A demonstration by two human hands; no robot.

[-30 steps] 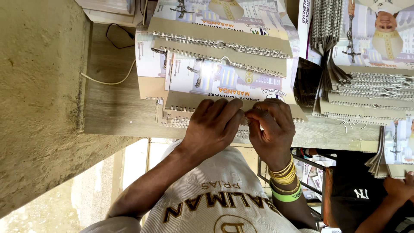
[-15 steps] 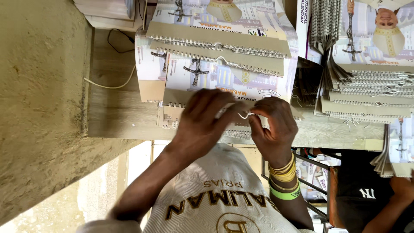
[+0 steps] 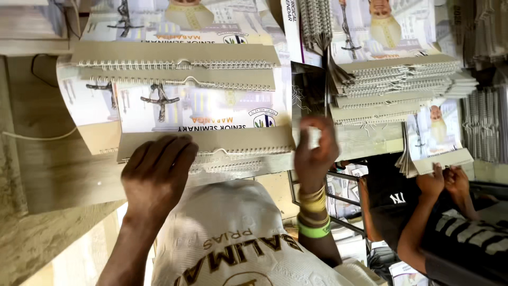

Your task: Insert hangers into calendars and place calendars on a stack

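1. The left hand (image 3: 159, 172) lies flat, palm down, on the wire-bound edge of the nearest calendar (image 3: 206, 143). The fingers are spread and only press; they grip nothing.
2. The right hand (image 3: 316, 153) is raised just past that calendar's end, fingers curled and pinched together. It seems to hold something small and pale, but I cannot tell what. Yellow and green bangles (image 3: 313, 214) sit on the wrist.
3. The calendar lies on the near part of the wooden table (image 3: 58, 180), its grey card strip and wire binding (image 3: 233, 159) facing the person. The wire looks threaded along the whole edge.
4. Judging by this, the binding on that calendar is close to done. What may be left is closing or trimming the end by the right hand.
5. Two more bound calendars (image 3: 174, 66) lie behind it, overlapping like steps.
6. To the right, a stack (image 3: 397, 79) of bound ones looks finished.
7. Loose wire coils (image 3: 316, 21) hang at the top and more (image 3: 484, 124) at the far right, so supplies remain.
8. A co-worker's hands (image 3: 444, 180) handle another calendar (image 3: 439, 143) at the right.
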